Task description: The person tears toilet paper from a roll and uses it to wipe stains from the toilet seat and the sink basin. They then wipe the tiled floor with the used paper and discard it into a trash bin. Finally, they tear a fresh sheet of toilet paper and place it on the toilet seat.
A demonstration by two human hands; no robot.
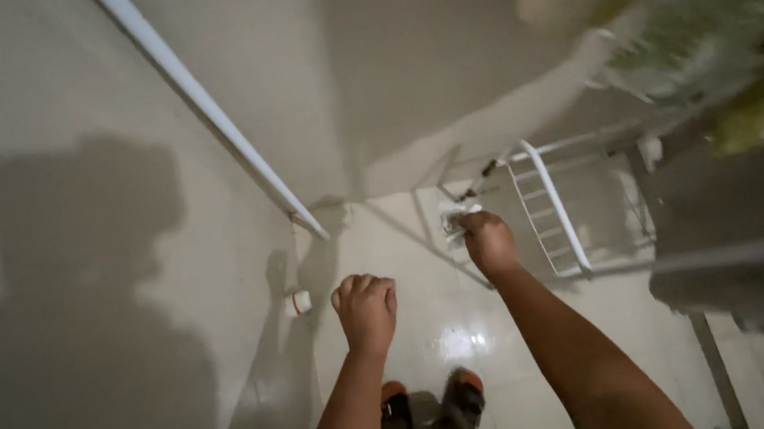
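On the left, a pale wall carries the person's shadow, and a white pipe runs down it on a slant toward a small white cap with an orange rim near the floor. Right of that, the left hand hangs clenched in a loose fist, holding nothing. Further right, the right hand pinches a small crumpled whitish thing, held above the glossy tiled floor, just beside a white wire rack. Judging by this, the piece is lifted and not yet put anywhere. What it is stays unclear; the far right is motion-blurred, and the shoes are half hidden.
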